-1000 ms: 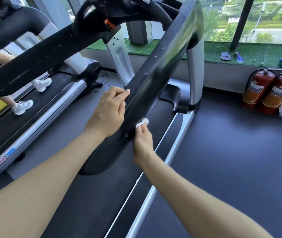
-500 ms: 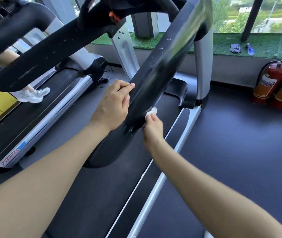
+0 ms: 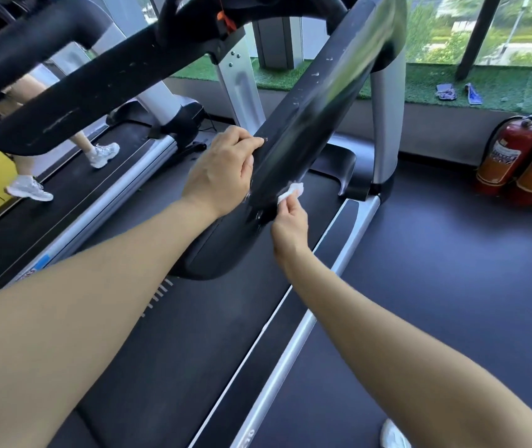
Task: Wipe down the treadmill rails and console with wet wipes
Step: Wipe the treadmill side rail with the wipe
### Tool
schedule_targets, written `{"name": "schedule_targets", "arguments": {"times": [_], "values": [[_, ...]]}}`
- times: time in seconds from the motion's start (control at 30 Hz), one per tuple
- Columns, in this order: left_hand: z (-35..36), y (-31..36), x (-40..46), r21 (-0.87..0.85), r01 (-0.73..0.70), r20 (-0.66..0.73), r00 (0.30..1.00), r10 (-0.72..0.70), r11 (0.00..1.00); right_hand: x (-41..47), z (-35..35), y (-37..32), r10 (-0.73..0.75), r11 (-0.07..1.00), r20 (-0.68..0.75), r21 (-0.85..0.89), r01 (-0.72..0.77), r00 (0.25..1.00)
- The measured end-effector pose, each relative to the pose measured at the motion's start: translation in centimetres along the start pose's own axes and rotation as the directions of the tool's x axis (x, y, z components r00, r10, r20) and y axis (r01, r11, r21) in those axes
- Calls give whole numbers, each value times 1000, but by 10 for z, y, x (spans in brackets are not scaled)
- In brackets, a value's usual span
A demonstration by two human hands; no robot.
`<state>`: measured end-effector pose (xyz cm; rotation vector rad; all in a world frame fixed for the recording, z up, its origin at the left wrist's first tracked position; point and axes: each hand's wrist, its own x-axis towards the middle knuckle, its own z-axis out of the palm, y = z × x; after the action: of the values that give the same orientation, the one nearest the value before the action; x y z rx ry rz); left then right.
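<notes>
My right hand (image 3: 290,226) pinches a small white wet wipe (image 3: 291,191) between thumb and fingertips, a narrow grip, and holds the wad against the right, outer side of the black treadmill rail (image 3: 303,130), near its lower end. Most of the wipe is folded inside the pinch, so only a crumpled corner shows. My left hand (image 3: 222,171) grips the same rail from the opposite side, fingers (image 3: 245,142) curled over its top edge; its thumb and palm are hidden behind the back of the hand. The rail runs from the rounded lower end, between my two forearms, up and to the right towards the console (image 3: 258,8), which is cut off by the upper frame edge and cannot be made out in detail. White flecks speckle the rail's upper stretch, and a glossy reflection blurs its surface there. Below the rail lie the dark treadmill belt (image 3: 200,344) and the silver side strip (image 3: 293,347). A white shoe (image 3: 394,436) is partly cut off at the bottom edge, on the dark floor (image 3: 452,270). At left, on a neighbouring treadmill (image 3: 73,202), another person's legs and white trainers (image 3: 28,189) are partly hidden by a second black rail (image 3: 103,88). At right stand two red fire extinguishers (image 3: 510,156), the farther one cut off by the frame edge.
</notes>
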<state>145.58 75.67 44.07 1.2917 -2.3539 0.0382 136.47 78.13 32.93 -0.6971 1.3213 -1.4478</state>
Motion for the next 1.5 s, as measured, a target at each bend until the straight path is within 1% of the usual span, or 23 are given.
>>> {"name": "schedule_targets", "arguments": {"times": [0.1,0.13,0.2,0.27,0.37,0.43,0.5,0.53,0.6,0.67,0.73,0.8,0.83,0.87,0.93,1.0,1.03,1.1,1.2,1.27,1.33,1.4,1.5], "values": [[-13,-5,-19,26,4,-20,1000,-3,1000,-57,13,20,-145,989,48,20,144,988],[-17,-7,-29,25,3,-30,1000,-2,1000,-80,18,28,-165,986,77,13,165,983],[-21,-14,-51,16,17,-36,999,-16,1000,-111,24,41,-164,986,133,18,163,977],[-21,-20,-69,-6,46,-30,999,-46,999,-117,25,44,-159,987,161,24,157,974],[-16,-24,-84,-49,38,-35,999,-40,998,-83,19,33,-164,986,88,13,163,983],[-13,-23,-86,-65,35,-54,998,-38,997,-46,14,24,-133,991,22,-12,133,991],[-11,-21,-87,-63,42,-75,996,-47,997,-31,15,20,-88,996,-28,-23,87,996],[-11,-21,-87,-60,46,-85,995,-51,997,-38,18,21,-92,996,-33,-18,91,995],[-10,-21,-88,-48,42,-102,994,-47,998,-77,27,29,-169,986,-29,7,169,985],[-10,-21,-88,-30,24,-113,993,-28,999,-127,35,43,-209,978,41,14,209,977],[-9,-22,-88,-25,13,-115,993,-16,1000,-152,35,53,-246,969,103,18,245,964],[-9,-21,-89,-24,17,-118,993,-20,1000,-135,30,48,-266,963,97,-16,269,959],[-10,-21,-89,-20,22,-122,992,-24,1000,-116,27,42,-262,964,66,-38,265,963],[-10,-20,-89,-13,26,-127,991,-27,1000,-92,23,35,-249,966,31,-68,250,968],[-10,-20,-90,-5,28,-136,990,-28,1000,-48,15,20,-173,980,-15,-103,170,985],[-10,-19,-90,-9,31,-139,990,-32,999,-27,13,11,-147,985,-48,-96,142,988],[-10,-20,-90,-11,35,-138,990,-36,999,-29,15,9,-173,983,-63,-71,168,983],[-10,-21,-89,-8,37,-132,990,-38,999,-61,25,14,-292,956,-73,-25,291,954],[-10,-22,-88,-10,29,-121,992,-30,1000,-135,44,43,-467,880,61,-66,470,882],[-10,-22,-89,-15,31,-122,992,-32,999,-157,49,55,-516,852,128,-22,523,847],[-11,-22,-89,-17,32,-121,992,-34,999,-140,46,46,-527,846,114,-21,533,842],[-11,-22,-89,-26,38,-118,992,-41,999,-104,39,25,-505,859,41,-73,507,862],[-10,-22,-89,-38,47,-121,991,-52,998,-42,21,-6,-339,938,-49,-95,334,939]]}}
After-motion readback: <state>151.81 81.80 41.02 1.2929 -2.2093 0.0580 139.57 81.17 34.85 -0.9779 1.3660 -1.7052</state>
